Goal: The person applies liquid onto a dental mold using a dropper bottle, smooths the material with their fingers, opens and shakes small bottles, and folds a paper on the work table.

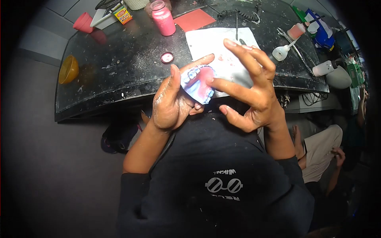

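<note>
Cradling left hand (168,105): fingers gripping the dental model (193,88), thumb at its nine o'clock.
Touching right hand (256,93): index fingertip on the model's pink layer (205,73), near three o'clock; remaining fingers spread apart.
Table (119,59): from the model, white sheet (202,41) at one o'clock, pink bottle (164,23) at eleven, orange bowl (69,70) at nine.
Room: grey floor (79,170) at eight, person in beige trousers (323,146) at four.
</note>
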`<state>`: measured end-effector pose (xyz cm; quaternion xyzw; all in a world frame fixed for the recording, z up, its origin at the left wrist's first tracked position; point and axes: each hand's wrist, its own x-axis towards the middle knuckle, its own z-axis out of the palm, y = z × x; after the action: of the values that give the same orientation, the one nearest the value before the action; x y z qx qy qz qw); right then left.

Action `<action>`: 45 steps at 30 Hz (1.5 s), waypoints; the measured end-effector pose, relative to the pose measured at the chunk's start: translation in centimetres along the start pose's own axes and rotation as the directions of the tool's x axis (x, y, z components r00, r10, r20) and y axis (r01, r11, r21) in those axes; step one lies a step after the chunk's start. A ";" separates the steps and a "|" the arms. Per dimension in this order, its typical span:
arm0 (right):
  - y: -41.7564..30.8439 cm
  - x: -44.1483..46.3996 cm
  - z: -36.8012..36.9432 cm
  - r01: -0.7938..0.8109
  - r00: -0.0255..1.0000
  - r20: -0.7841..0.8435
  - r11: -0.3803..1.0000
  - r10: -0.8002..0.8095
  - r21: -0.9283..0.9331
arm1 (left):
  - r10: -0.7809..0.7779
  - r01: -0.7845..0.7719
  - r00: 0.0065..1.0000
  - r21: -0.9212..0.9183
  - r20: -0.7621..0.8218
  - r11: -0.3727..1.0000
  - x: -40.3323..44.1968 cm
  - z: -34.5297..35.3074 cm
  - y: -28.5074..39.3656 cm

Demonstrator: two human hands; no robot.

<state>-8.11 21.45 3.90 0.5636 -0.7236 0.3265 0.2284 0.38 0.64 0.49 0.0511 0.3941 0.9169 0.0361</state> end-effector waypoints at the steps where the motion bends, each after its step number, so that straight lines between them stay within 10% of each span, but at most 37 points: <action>1: 0.0 0.1 -0.2 -0.013 1.000 -0.009 1.000 0.013 -0.022 | 0.003 -0.002 0.999 -0.007 0.038 1.000 0.0 -0.2 0.0; 24: 0.6 -0.2 -0.3 -0.038 0.999 0.027 0.995 0.040 -0.087 | -0.148 0.154 0.987 -0.104 0.063 0.983 0.4 0.0 0.2; 30: 4.9 -1.5 -1.2 -0.067 0.882 -0.468 0.971 -0.049 -0.228 | -0.111 0.121 0.991 -0.137 0.076 0.983 0.5 -0.9 0.0; 33: 6.7 -3.4 -2.4 -0.556 0.698 -0.656 0.795 0.287 -0.243 | -0.097 0.111 0.991 -0.164 0.092 0.980 0.4 -1.0 -0.1; 38: 9.9 -5.7 -3.0 -0.846 0.511 -0.355 0.531 0.783 -0.046 | -0.102 0.120 0.989 -0.177 0.110 0.977 0.7 -0.9 -0.1; 43: 6.1 -2.6 -3.1 -0.530 0.797 -0.400 0.842 0.453 -0.100 | -0.103 0.119 0.989 -0.155 0.103 0.981 0.6 -1.2 -0.1; 45: 2.6 -0.9 -3.6 -0.468 0.868 -0.158 0.882 0.470 0.054 | -0.098 0.117 0.988 -0.175 0.118 0.978 0.6 -1.2 -0.3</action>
<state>-10.55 25.09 5.19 0.3433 -0.8148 0.4232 0.1980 -0.33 0.03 -0.52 0.0760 0.3087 0.9415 0.1115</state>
